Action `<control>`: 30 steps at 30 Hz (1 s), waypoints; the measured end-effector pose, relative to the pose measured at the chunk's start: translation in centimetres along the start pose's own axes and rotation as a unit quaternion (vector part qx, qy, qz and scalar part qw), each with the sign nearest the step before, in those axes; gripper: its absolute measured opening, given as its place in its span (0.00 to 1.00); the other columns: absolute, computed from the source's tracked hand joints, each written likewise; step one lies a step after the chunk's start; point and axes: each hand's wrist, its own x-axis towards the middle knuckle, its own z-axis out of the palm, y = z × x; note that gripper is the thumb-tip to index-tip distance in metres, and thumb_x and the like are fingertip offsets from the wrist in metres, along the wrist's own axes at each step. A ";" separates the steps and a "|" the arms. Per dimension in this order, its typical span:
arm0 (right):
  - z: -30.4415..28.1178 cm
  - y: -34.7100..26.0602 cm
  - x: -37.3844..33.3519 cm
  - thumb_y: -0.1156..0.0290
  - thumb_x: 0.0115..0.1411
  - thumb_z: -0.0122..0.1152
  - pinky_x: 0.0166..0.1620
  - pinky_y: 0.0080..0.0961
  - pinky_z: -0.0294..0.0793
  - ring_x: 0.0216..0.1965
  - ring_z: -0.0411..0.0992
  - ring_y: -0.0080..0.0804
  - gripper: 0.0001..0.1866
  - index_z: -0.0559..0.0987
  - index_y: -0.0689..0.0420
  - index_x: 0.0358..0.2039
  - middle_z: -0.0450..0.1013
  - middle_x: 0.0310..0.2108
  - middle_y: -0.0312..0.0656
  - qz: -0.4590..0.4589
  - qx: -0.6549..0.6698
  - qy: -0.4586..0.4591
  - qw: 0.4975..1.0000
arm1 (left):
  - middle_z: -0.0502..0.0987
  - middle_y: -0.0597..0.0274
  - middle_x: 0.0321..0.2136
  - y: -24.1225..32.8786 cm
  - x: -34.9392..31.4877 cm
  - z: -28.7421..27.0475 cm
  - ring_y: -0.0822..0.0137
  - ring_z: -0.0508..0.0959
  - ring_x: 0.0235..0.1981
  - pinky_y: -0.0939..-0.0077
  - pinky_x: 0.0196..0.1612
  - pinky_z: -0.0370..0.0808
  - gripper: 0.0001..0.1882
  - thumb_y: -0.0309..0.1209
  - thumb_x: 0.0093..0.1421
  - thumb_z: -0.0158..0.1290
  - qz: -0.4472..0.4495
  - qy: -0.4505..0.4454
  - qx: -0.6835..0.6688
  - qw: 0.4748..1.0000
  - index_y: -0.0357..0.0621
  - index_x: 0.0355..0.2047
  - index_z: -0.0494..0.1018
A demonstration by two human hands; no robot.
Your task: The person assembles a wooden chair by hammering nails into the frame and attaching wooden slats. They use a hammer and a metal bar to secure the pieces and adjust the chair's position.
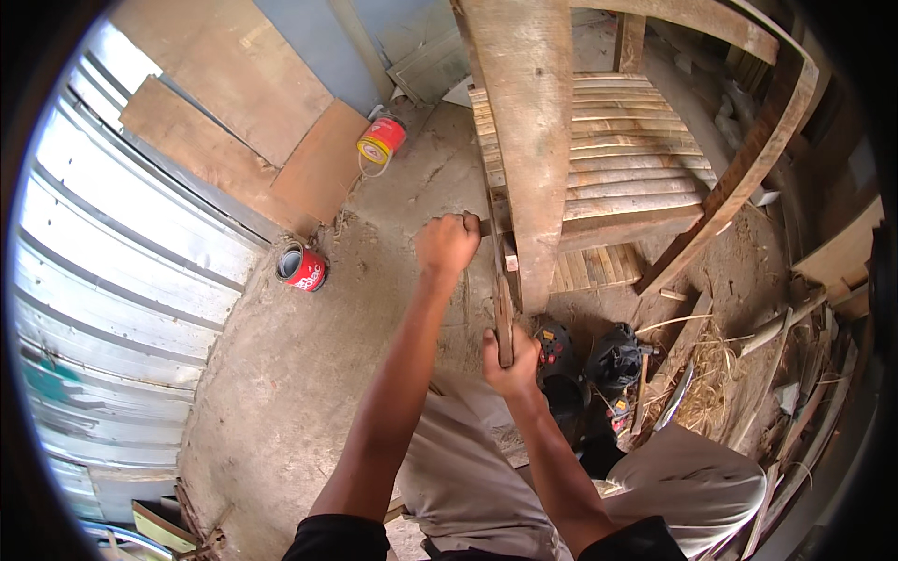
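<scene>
My left hand (447, 245) is closed in a fist beside an upright wooden post (533, 140). What seems to be a short wooden bar (490, 226) runs from the fist toward the post; the fingers hide most of it. Lower and nearer to me, my right hand (513, 365) is wrapped round a narrow wooden handle (504, 318). The handle points up along the post's left side, and its far end is hard to make out. The post belongs to a wooden frame with a slatted bamboo seat (627, 159) and a curved side rail (748, 178).
Two red paint cans stand left: an open can (302, 268) by the corrugated metal wall (122, 252), and a can with a handle (382, 140) near leaning plywood (323, 164). A black bag (615, 355) and wood scraps (716, 374) lie right of my knees.
</scene>
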 end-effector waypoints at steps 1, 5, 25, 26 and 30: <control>-0.6 -0.2 -1.4 0.69 0.54 0.63 0.22 0.28 0.73 0.16 0.73 0.31 0.06 0.76 0.57 0.27 0.72 0.16 0.41 0.010 -0.006 -0.002 1.000 | 0.78 0.41 0.22 0.0 0.0 0.0 0.40 0.80 0.26 0.50 0.35 0.77 0.22 0.41 0.59 0.46 -0.002 0.003 0.010 1.000 0.37 0.20 0.80; -5.5 -1.4 -10.7 0.71 0.53 0.61 0.25 0.28 0.76 0.17 0.75 0.34 0.06 0.77 0.60 0.30 0.73 0.16 0.42 -0.061 -0.062 -0.019 0.996 | 0.78 0.40 0.20 -0.1 0.1 0.1 0.43 0.81 0.24 0.52 0.31 0.78 0.23 0.42 0.60 0.44 0.013 -0.001 0.044 0.999 0.38 0.20 0.80; -7.6 -2.5 -12.9 0.75 0.55 0.60 0.23 0.26 0.68 0.17 0.68 0.27 0.05 0.73 0.61 0.26 0.68 0.17 0.41 -0.034 -0.059 -0.027 0.997 | 0.79 0.45 0.18 0.1 -0.2 -0.6 0.48 0.81 0.21 0.56 0.30 0.79 0.24 0.44 0.59 0.44 -0.012 -0.035 -0.029 0.999 0.41 0.18 0.80; -6.6 -2.3 -10.4 0.76 0.54 0.59 0.22 0.25 0.67 0.16 0.67 0.25 0.04 0.73 0.61 0.26 0.67 0.16 0.39 -0.015 -0.053 -0.022 0.998 | 0.79 0.45 0.18 0.2 -0.3 -0.6 0.48 0.81 0.22 0.55 0.30 0.79 0.24 0.44 0.59 0.45 -0.019 -0.038 -0.029 0.999 0.41 0.18 0.80; -0.9 -1.1 0.8 0.75 0.56 0.57 0.20 0.24 0.64 0.15 0.63 0.19 0.08 0.69 0.58 0.23 0.63 0.14 0.35 -0.077 -0.006 0.016 0.997 | 0.79 0.45 0.20 0.2 -0.1 -1.2 0.48 0.82 0.23 0.55 0.31 0.79 0.23 0.44 0.59 0.46 -0.014 -0.035 -0.028 0.999 0.41 0.19 0.80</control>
